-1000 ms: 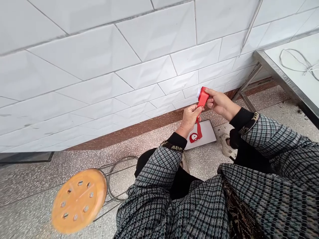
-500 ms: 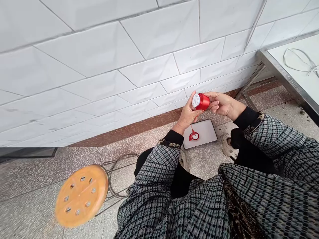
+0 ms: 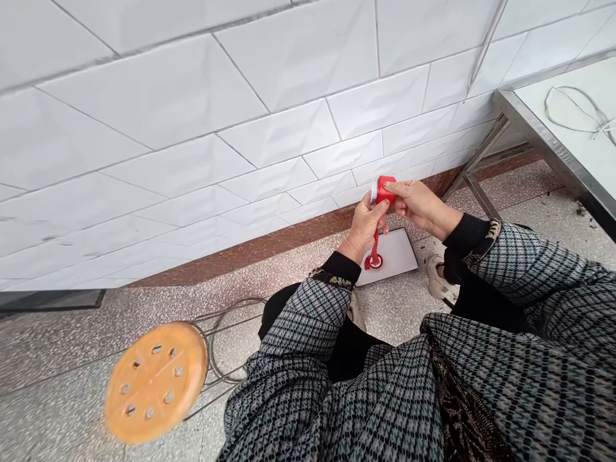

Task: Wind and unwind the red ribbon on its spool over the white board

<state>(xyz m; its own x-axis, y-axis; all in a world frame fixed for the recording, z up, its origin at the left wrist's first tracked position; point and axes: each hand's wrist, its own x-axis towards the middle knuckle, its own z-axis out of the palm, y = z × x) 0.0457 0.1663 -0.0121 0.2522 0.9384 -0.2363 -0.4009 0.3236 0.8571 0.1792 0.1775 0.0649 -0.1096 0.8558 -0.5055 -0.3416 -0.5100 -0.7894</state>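
Note:
A small red cylinder with a white end is held up between my two hands, in front of the wall. My left hand wraps round its lower left side, with the thumb across it. My right hand pinches its right side, thumb on the red surface; the fingertips behind are partly hidden. From the hands a strip of red ribbon hangs down to a small ring-shaped roll. That roll lies on a white board with a dark edge on the floor.
Left on the floor is a round orange stool seat with metal legs. A metal-framed table with a coil of thin wire stands at the right. White wall tiles rise ahead; my shoes flank the board.
The cylinder has turned, so its printed white end now shows only edge-on. My right thumb has come over the red surface. More ribbon shows hanging beneath my hands.

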